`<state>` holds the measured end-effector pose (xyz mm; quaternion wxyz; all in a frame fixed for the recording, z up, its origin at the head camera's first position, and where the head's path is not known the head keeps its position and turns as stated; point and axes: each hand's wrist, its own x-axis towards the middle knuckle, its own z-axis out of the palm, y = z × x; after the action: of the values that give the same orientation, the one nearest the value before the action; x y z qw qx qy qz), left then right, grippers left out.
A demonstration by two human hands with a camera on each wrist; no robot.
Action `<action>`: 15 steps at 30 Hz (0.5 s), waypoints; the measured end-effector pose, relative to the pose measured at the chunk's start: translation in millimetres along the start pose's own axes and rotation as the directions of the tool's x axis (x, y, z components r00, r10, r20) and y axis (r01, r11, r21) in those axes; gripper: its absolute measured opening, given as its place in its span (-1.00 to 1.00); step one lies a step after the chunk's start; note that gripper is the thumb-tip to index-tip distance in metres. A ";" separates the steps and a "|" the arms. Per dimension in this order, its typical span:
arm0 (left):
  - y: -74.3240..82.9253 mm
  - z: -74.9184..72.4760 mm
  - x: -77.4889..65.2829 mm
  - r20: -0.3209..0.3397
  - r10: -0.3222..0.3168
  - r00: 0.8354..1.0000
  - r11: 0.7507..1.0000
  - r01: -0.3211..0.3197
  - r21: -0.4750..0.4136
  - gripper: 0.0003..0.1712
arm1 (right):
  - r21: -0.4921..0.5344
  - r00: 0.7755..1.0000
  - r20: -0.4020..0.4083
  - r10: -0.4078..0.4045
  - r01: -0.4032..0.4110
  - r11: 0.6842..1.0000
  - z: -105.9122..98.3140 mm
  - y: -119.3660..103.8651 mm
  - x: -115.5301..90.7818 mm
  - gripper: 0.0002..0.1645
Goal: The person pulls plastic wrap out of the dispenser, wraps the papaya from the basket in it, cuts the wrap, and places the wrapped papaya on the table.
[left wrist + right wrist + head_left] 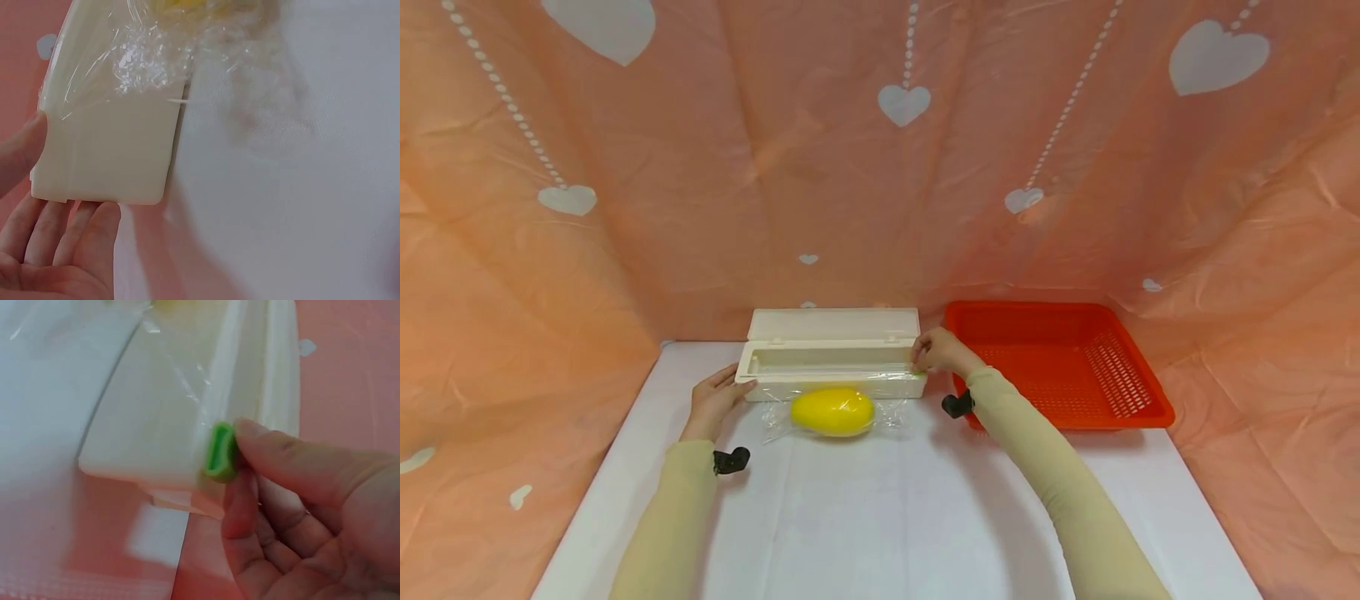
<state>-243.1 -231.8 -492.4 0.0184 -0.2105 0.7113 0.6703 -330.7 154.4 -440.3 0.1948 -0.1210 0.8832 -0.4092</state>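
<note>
A long cream cling film dispenser box (757, 390) lies across the back of the table with its lid (835, 323) raised. My left hand (711, 406) grips the box's left end, thumb on its long edge and fingers against the end face in the left wrist view. At the opposite end, my right hand (946, 352) pinches a small green slider (220, 452) between thumb and index finger, at the box's upper front edge. Clear film (891, 410) hangs from the box's front over a smooth yellow mango-shaped fruit (832, 412), which lies right before the box.
To the right of the box stands a red plastic basket (1138, 408) with slotted walls, close to my right forearm. Behind everything hangs an orange curtain (850, 183) with white hearts. A white cloth (842, 525) covers the table.
</note>
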 end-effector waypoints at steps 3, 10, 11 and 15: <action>-0.6 -0.1 -0.8 0.006 -0.011 1.000 1.000 0.011 0.004 -0.25 | 0.055 1.000 0.014 0.026 -0.027 0.998 -0.3 -0.6 -0.3 -0.84; 0.1 2.8 -3.1 -0.012 -0.037 0.999 0.999 0.038 0.009 -0.24 | 0.204 0.998 0.007 0.064 -0.064 0.977 1.9 2.4 5.1 -0.77; 0.2 3.4 -3.8 -0.026 -0.040 0.999 0.999 0.040 0.003 -0.24 | 0.234 0.997 -0.001 0.071 -0.069 0.970 2.3 3.6 6.3 -0.76; 0.1 9.2 -7.6 -0.104 -0.032 0.994 0.999 0.031 -0.005 -0.24 | 0.342 0.995 -0.056 0.084 -0.060 0.938 2.2 7.7 6.8 -0.72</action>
<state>-238.6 -220.9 -490.9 -0.0085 -0.2564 0.7067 0.6593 -336.3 155.3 -449.2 0.1968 -0.0391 0.8094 -0.5520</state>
